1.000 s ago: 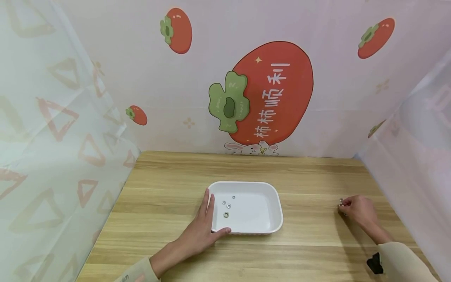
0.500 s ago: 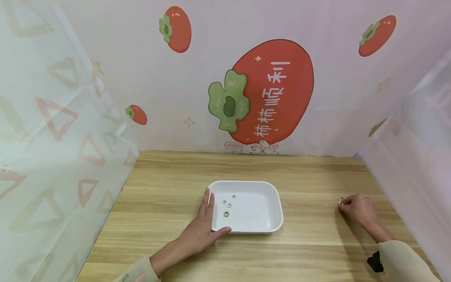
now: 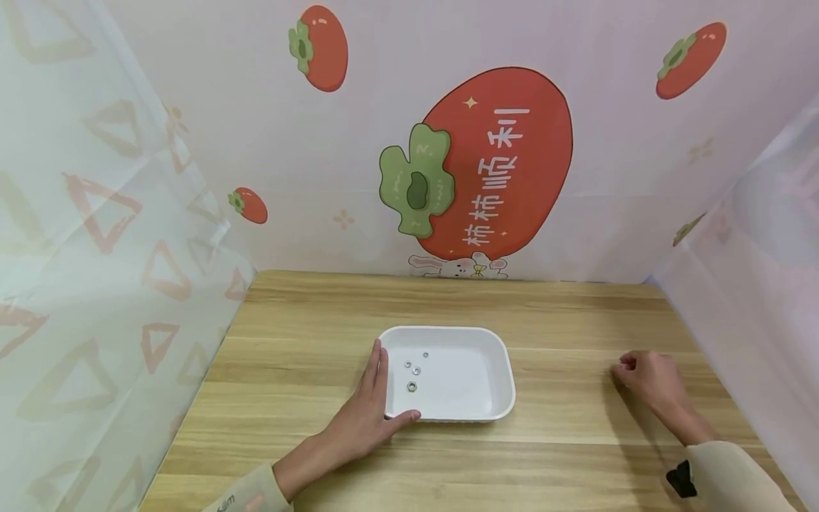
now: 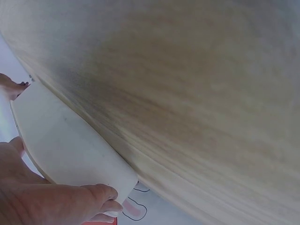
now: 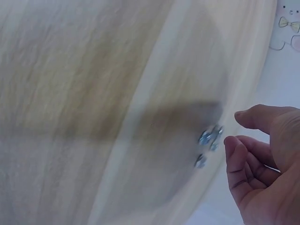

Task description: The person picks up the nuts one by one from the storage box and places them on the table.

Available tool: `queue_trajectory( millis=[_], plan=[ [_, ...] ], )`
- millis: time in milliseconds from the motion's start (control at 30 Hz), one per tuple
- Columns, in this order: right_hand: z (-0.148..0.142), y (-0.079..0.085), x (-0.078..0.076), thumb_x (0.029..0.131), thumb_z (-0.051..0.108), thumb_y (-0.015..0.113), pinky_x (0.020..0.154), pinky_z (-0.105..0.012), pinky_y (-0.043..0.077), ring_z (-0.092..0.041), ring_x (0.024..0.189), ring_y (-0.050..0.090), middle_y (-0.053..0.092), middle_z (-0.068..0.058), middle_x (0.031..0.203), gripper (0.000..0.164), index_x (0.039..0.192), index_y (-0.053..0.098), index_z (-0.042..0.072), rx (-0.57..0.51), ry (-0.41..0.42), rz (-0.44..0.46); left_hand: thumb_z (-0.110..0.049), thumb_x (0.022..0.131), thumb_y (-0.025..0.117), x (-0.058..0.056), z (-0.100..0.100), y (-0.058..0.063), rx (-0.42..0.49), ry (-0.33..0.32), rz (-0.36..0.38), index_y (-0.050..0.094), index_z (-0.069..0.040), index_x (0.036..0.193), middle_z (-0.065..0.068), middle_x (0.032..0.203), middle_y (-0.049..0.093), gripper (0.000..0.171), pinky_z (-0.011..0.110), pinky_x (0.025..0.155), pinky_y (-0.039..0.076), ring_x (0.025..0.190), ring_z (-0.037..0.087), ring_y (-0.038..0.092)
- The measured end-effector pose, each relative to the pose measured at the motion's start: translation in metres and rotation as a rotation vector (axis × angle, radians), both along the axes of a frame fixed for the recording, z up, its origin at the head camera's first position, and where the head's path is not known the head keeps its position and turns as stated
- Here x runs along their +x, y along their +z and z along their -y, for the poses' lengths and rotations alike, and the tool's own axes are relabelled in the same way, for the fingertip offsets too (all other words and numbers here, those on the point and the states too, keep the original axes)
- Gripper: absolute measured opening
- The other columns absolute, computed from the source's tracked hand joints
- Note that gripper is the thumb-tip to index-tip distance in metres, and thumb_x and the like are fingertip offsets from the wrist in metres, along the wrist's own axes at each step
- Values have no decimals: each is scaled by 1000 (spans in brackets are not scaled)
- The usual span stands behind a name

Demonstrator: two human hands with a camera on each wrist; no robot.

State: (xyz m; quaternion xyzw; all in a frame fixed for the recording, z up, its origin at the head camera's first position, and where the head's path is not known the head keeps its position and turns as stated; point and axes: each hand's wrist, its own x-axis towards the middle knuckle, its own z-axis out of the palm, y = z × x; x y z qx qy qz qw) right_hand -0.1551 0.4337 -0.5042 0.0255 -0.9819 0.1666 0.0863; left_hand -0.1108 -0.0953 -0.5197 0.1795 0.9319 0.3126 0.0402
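Observation:
My left hand (image 3: 358,424) rests against the left side of a white rectangular tray (image 3: 462,379). Its fingers lie nearly straight along the left rim, and the thumb reaches over the near rim. Inside the tray, towards the left, several small metal nuts (image 3: 411,387) lie scattered, one bigger than the others. Far to the right, my right hand (image 3: 657,382) is low over the table with fingers bent. In the right wrist view, thumb and forefinger tips stand apart with nothing showing between them. Just beyond them is a blurred cluster of small shiny metal nuts (image 5: 205,138), hidden by the hand in the head view.
The wooden table (image 3: 563,427) runs back to a wall sheet (image 3: 614,178) printed with persimmons. Patterned sheets also hang at the left (image 3: 77,299) and right (image 3: 761,313). Bare wood lies between tray and right hand.
Metal pieces visible at my right fingertips in the earlier head frames no longer show there; that hand has shifted and turned slightly. The left hand and tray stay in place.

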Motion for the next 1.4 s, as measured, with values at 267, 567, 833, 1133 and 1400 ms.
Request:
queue_trajectory(
  millis=[267,567,833,1133,1400],
  plan=[
    [37,17,-1,93,11,77,61,-48,58,-26,65,70,76,-20,84,23,98,77,-11,18,75,-19,-61,94,72,-1,-1,1,-4,8,8,1,4,168,14,178,-12,121,52,116,43,159,38,24],
    [85,39,-7,87,7,84,63,-44,60,-25,70,73,77,-14,83,18,97,79,-8,27,197,-98,-60,94,73,0,-2,2,7,13,13,0,3,168,11,178,-15,122,52,117,41,159,38,23],
    [113,52,-13,82,6,87,64,-42,60,-20,70,71,76,-10,82,16,93,80,-4,56,247,-133,-62,94,72,0,-2,3,-4,15,28,-1,2,168,12,178,-14,122,50,118,41,160,35,22],
    [141,60,-17,78,3,89,62,-37,60,-18,67,69,73,-8,78,15,89,79,-3,31,327,-193,-59,94,74,0,-2,3,0,15,15,1,4,168,14,178,-11,121,51,116,43,159,38,24],
    [168,69,-17,79,2,88,61,-31,56,-12,67,64,70,-3,77,12,88,79,1,24,376,-173,-59,94,74,1,-2,4,2,13,11,2,4,168,16,178,-10,121,52,117,42,159,38,24]
  ],
)
